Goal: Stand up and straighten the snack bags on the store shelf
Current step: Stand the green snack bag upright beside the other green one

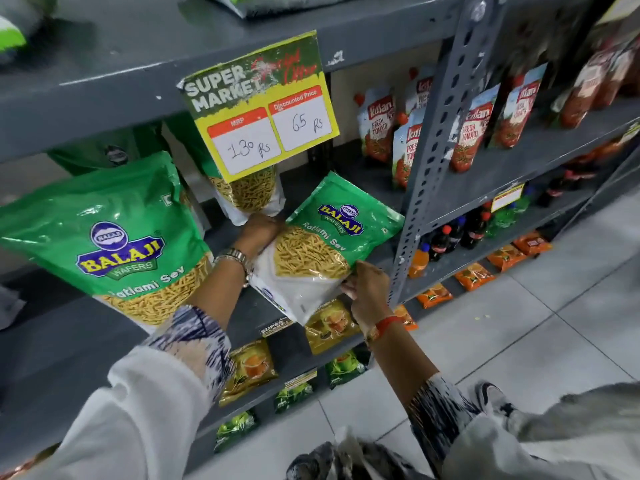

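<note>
A green Balaji Ratlami Sev bag [325, 237] sits tilted on the grey shelf [69, 341], its top leaning right. My left hand [258, 233] grips its left edge and my right hand [367, 285] holds its lower right edge. A second, larger-looking bag of the same snack [110, 230] stands at the left, leaning towards me. A third bag [247, 195] stands further back, half hidden behind the price card [263, 109].
A perforated grey upright post [433, 150] stands just right of the held bag. Tomato ketchup pouches [377, 126] fill the neighbouring shelf. Soft drink bottles [446, 237] and orange packets [474, 275] sit lower. Tea packets [249, 368] line the shelf below. Tiled floor lies at right.
</note>
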